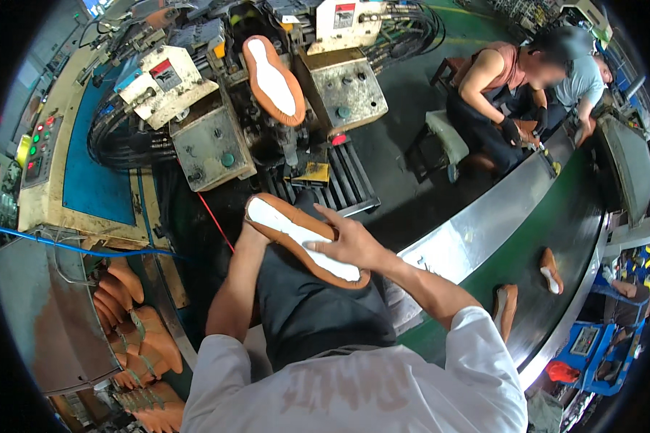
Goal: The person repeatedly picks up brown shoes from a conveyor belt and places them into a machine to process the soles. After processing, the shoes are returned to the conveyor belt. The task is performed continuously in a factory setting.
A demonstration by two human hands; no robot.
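Observation:
A tan shoe upper with a white insole board lies over my lap, bottom side up. My left hand holds its end on the left from beneath, the fingers mostly hidden under it. My right hand grips the middle, with the thumb pressed on the white insole and a finger reaching past the far edge. In front of me another tan shoe upper, also bottom side up, sits in the shoe-making machine, apart from both hands.
Tan uppers are stacked at the lower left, beside a grey metal panel. At right, a green conveyor with a metal edge carries two shoes. Beyond it, a seated person in dark gloves works beside another person. A blue hose crosses at left.

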